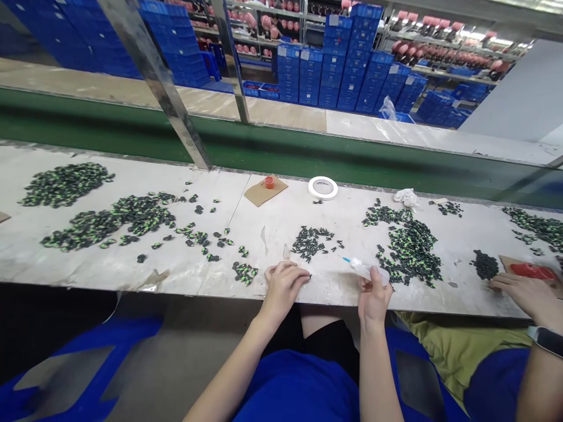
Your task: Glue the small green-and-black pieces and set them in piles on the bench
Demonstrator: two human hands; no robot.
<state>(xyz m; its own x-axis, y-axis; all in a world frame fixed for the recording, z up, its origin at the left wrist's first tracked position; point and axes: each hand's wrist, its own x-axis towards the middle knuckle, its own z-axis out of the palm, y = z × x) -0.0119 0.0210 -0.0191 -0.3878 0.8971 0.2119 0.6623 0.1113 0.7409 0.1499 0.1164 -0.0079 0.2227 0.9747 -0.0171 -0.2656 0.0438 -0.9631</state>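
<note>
Left hand (284,283) pinches a black part (309,275), right hand (373,296) grips a clear bottle (366,269).

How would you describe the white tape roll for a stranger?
Follow the far edge of the long white bench, beside the green belt. Right of the cardboard scrap lies the tape roll: the only white ring among small dark parts.

Tiny piece (308,275) at left fingers (294,274), indistinct
</note>
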